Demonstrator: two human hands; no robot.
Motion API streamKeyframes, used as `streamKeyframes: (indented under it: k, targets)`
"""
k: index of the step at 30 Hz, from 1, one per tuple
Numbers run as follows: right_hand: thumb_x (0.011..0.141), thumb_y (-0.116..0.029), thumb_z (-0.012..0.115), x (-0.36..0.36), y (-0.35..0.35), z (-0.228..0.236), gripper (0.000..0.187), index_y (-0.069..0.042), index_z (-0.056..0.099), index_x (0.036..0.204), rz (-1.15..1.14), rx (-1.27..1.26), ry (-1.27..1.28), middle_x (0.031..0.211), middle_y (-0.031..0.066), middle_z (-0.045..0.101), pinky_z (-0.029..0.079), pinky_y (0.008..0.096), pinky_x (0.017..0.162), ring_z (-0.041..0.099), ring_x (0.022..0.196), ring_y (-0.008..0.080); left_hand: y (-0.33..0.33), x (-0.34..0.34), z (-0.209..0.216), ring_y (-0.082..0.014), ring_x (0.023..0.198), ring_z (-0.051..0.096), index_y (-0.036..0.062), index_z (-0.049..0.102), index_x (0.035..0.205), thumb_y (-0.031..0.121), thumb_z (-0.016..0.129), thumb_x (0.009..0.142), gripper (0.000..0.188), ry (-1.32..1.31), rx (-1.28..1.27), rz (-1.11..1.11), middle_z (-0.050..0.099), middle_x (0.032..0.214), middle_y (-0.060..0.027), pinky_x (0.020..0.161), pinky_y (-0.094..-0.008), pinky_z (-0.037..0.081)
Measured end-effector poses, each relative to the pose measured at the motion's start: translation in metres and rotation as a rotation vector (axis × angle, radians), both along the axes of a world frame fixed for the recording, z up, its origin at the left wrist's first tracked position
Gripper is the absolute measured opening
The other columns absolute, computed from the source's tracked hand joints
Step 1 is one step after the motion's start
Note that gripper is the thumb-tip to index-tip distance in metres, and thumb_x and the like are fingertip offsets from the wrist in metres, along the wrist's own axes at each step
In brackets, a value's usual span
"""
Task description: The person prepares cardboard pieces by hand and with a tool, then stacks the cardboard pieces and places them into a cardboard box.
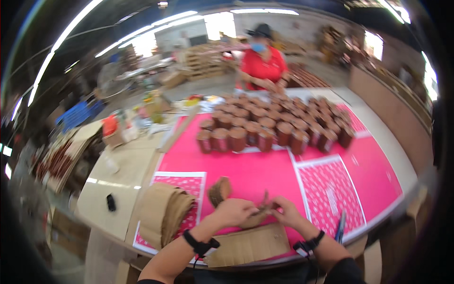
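Observation:
In the middle near the front edge, my left hand [238, 211] and my right hand [287, 214] face each other with fingers pinched together. Between the fingertips is a small, thin brown piece [265, 199], too blurred to name. Just below the fingers shows a curved brown piece [253, 220], partly covered by my left hand. A flat cardboard sheet [250, 246] lies nearest me, under my wrists. Beyond my left hand stands a short brown roll [220, 190]. To its left rests a stack of bent cardboard sheets [163, 213].
Many brown cylinders [267, 124] crowd the far half of the pink-covered table [236, 165]. Scissors [340, 227] lie right of my right hand. A small black object [111, 202] sits on the left table. Across the table, a person in red [265, 66] stands with hands together.

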State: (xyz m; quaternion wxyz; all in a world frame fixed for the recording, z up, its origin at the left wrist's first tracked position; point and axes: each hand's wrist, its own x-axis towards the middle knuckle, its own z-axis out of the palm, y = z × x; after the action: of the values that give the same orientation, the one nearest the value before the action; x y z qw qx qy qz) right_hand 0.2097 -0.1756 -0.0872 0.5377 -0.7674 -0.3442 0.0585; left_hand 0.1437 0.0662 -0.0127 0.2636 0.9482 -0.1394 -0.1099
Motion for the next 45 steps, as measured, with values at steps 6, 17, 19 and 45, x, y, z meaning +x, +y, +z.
streamKeyframes:
  k: [6, 17, 19, 45]
  targets:
    - [0.087, -0.008, 0.079, -0.014, -0.009, 0.009, 0.027, -0.003, 0.061, 0.107, -0.055, -0.006, 0.031, 0.096, 0.0108, 0.062, 0.056, 0.0355, 0.080, 0.067, 0.092, 0.0242, -0.026, -0.034, 0.025, -0.0310, 0.094, 0.069, 0.0083, 0.064, 0.126, 0.040, 0.066, 0.095, 0.045, -0.362, 0.154, -0.073, 0.072, 0.100, -0.0137, 0.090, -0.0446, 0.047]
    - [0.081, -0.023, 0.084, -0.018, -0.017, 0.025, 0.032, -0.011, 0.069, 0.106, -0.044, -0.136, -0.314, 0.135, 0.0155, 0.055, 0.044, 0.0504, 0.107, 0.048, 0.131, 0.0388, -0.013, -0.044, -0.002, -0.0214, 0.086, 0.065, 0.0147, 0.069, 0.127, 0.012, 0.071, 0.081, 0.046, -0.669, 0.142, -0.117, 0.069, 0.094, -0.0034, 0.084, -0.0385, 0.045]
    - [0.080, -0.024, 0.084, -0.020, -0.016, 0.034, 0.031, -0.011, 0.069, 0.103, -0.020, -0.137, -0.377, 0.140, 0.0161, 0.052, 0.043, 0.0524, 0.109, 0.044, 0.135, 0.0405, -0.011, -0.044, -0.002, -0.0217, 0.088, 0.065, 0.0157, 0.068, 0.130, 0.011, 0.071, 0.081, 0.049, -0.678, 0.145, -0.130, 0.069, 0.098, -0.0044, 0.085, -0.0390, 0.045]
    - [0.092, 0.010, 0.060, -0.011, -0.014, 0.022, 0.043, -0.005, 0.059, 0.131, -0.031, 0.025, 0.155, 0.106, 0.0150, 0.068, 0.056, 0.0362, 0.088, 0.070, 0.100, 0.0257, -0.014, -0.053, -0.010, -0.0356, 0.129, 0.057, 0.0215, 0.074, 0.123, 0.015, 0.074, 0.081, 0.043, -0.802, 0.040, -0.014, 0.063, 0.134, -0.0170, 0.119, -0.0552, 0.032]
